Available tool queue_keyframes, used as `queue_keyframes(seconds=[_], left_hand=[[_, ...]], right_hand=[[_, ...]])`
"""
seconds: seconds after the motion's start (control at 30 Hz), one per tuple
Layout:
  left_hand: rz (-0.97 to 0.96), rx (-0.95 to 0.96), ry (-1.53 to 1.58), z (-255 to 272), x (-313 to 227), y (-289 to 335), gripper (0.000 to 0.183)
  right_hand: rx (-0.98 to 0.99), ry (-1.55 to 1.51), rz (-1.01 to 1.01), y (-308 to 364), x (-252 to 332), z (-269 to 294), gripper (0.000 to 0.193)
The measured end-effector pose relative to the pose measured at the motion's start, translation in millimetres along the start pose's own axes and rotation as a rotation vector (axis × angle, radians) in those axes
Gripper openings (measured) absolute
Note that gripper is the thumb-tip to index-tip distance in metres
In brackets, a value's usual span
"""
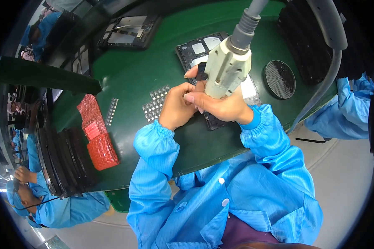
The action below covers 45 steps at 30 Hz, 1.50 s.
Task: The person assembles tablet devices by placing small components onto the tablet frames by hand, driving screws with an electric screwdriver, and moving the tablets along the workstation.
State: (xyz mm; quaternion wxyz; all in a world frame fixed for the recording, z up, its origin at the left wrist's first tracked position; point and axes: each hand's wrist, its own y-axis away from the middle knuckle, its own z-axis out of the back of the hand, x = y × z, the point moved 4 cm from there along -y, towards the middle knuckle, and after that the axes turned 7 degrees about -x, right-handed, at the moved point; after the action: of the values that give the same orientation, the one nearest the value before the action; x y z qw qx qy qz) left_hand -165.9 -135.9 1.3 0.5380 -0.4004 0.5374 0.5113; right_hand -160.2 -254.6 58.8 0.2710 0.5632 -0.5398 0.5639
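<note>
My left hand and my right hand meet over an open tablet-like device with a black frame and silvery parts. Both are closed, thumbs and fingertips pressed together; whatever they pinch is too small or too covered to make out. A thick off-white nozzle-like tool on a grey hose hangs in front and hides part of my right hand and the device. Whether any finger touches this tool is unclear. Beside my left wrist lies a sheet of small silvery pieces.
Left on the green table are a narrow strip of small pieces, red bubble wrap and a row of black panels. Another opened device sits far left. A round mesh-patterned dish and stacked black panels stand right. Co-workers sit at both sides.
</note>
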Motion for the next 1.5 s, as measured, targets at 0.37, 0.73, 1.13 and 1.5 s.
queue_keyframes(seconds=[0.37, 0.73, 1.13, 1.5], left_hand=[[0.063, 0.05, 0.034, -0.8, -0.4, 0.4, 0.016], [-0.281, -0.025, -0.04, 1.9, 15.3, -0.7, 0.019], [0.054, -0.068, -0.08, -0.7, 9.3, 15.5, 0.017], [-0.9, -0.067, -0.632, -70.5, -33.5, 68.6, 0.025]], right_hand=[[-0.015, 0.032, -0.074, -0.5, -6.4, -0.3, 0.038], [0.108, 0.176, -0.067, 9.3, -12.8, -6.3, 0.039], [-0.187, 0.149, 0.041, -9.7, 47.4, 48.2, 0.054], [-0.598, 0.167, 0.219, 15.1, 55.1, 189.9, 0.032]])
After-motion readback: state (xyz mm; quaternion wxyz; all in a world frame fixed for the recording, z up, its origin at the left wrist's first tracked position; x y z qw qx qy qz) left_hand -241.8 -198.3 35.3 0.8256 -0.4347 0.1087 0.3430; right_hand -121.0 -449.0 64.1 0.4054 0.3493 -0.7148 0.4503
